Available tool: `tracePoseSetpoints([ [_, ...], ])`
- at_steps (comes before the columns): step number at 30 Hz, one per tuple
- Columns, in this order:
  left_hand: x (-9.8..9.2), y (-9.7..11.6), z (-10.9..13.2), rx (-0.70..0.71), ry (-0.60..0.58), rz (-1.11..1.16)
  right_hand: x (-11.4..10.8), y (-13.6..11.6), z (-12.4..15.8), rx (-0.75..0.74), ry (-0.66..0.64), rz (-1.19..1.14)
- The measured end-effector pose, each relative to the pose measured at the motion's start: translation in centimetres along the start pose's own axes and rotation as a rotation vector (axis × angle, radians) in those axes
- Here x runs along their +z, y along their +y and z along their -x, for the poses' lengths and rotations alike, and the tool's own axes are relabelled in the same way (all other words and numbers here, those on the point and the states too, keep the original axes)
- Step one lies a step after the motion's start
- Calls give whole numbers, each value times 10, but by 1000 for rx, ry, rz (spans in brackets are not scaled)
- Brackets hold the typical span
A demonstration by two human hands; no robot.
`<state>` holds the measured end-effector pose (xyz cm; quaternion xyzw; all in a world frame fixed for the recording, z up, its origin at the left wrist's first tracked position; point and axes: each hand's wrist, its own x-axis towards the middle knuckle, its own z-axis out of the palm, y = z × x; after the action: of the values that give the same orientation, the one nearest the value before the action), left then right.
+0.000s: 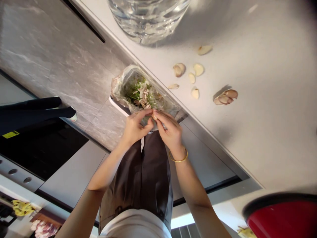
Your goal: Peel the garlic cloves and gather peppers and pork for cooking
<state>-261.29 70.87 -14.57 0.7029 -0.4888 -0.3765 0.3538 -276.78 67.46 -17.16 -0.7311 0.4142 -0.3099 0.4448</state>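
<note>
My left hand (137,127) and my right hand (170,130) meet fingertip to fingertip over a lined trash bin. Both are closed in a pinch on a small garlic clove (155,116), mostly hidden by the fingers. The bin's plastic bag (119,86) contains green scraps and pale papery pieces (143,92). On the counter (260,132) to the right lie several pale peeled cloves (198,69), an unpeeled clove (179,69) and a cluster of unpeeled garlic cloves (226,97). My right wrist wears a gold bangle (178,156).
A clear ribbed glass vessel (148,19) stands at the counter's far edge. A red object with a black rim (284,215) sits at the lower right. To the left, another person's dark-trousered legs (32,112) show above the grey floor tiles (61,49).
</note>
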Motion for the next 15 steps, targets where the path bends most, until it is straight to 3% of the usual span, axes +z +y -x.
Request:
tracePoseSetpoints([
  [7, -3, 5, 2, -87, -74, -8, -2, 0, 3, 24, -57, 4],
  [15, -4, 1, -1, -104, -66, -36, -2, -3, 4, 0, -81, 16],
])
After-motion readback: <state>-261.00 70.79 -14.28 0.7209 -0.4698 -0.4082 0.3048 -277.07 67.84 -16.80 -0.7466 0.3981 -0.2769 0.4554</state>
